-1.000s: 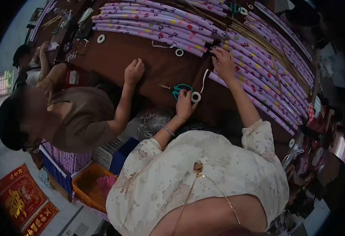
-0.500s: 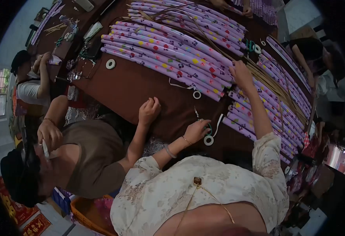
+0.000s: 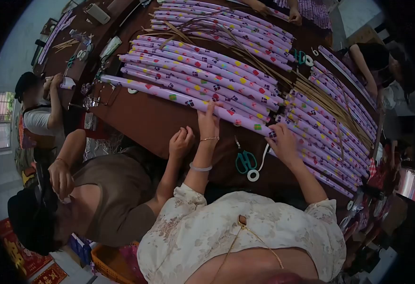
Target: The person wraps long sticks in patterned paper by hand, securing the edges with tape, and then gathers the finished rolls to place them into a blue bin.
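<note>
A lilac roll of wrapping paper (image 3: 169,96) with bright printed shapes slants across the front of the table. My left hand (image 3: 208,122) is closed around it near the middle, fingers partly hidden behind it. At its right end, my right hand (image 3: 283,141) grips it between thumb and fingers. Just below the roll lie green-handled scissors (image 3: 246,162), blades pointing away from me. Beside them sits a white tape roll (image 3: 253,175) with a loose strip sticking up. Behind the held roll is a pile of similar rolls (image 3: 193,64).
More lilac rolls (image 3: 330,137) lie to the right, beside long brown strips (image 3: 326,97). Another pair of scissors (image 3: 300,57) is farther back. A co-worker's hand (image 3: 181,142) rests on the table edge at my left. Other people sit around the table (image 3: 146,128).
My right hand has drawn back from the pile, and one roll now lies nearer me. My left hand has left the scissors and taken hold of that roll.
</note>
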The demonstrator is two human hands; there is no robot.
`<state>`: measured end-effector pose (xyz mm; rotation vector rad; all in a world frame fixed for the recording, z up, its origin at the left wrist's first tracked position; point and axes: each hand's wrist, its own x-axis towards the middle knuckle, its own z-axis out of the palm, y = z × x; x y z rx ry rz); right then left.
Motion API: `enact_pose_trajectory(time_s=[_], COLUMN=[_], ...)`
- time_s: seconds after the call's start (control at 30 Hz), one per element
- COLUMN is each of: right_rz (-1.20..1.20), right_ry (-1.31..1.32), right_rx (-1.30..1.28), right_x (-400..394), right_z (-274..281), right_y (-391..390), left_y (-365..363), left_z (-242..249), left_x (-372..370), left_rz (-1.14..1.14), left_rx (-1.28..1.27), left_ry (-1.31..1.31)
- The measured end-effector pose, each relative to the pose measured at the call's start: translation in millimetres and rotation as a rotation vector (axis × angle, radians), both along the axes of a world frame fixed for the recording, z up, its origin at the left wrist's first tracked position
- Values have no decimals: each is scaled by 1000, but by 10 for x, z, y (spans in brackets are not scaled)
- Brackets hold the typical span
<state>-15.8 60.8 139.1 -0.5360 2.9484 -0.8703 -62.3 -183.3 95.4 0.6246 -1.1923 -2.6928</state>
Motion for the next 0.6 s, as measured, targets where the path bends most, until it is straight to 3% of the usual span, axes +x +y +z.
enact_pose_trajectory(time_s=[0.07, 0.13, 0.2, 0.27, 0.3, 0.4, 0.47, 0.6], right_rz=[53, 191, 211, 270, 267, 140, 107, 65], right_ry=[-148, -433, -429, -525, -523, -189, -124, -64], right_rx=[4, 29, -9, 119, 117, 90, 102, 215], right_x=[-40, -17, 59, 146, 234, 541, 703, 935], right_z=[18, 6, -88, -146, -156, -83, -52, 24], right_y=[-13, 24, 72, 99, 87, -5, 14, 51], left_y=[-113, -183, -208, -228, -222, -234, -99, 222], left_z=[-208, -281, -319, -275, -278, -459, -289, -287], left_x=[113, 209, 241, 260, 275, 367, 494, 855], left_rz=[7, -23, -13, -93, -98, -133, -1, -115], left_rx=[75, 379, 455, 489, 487, 626, 560, 393], left_ry=[35, -22, 3, 78, 79, 177, 1, -133])
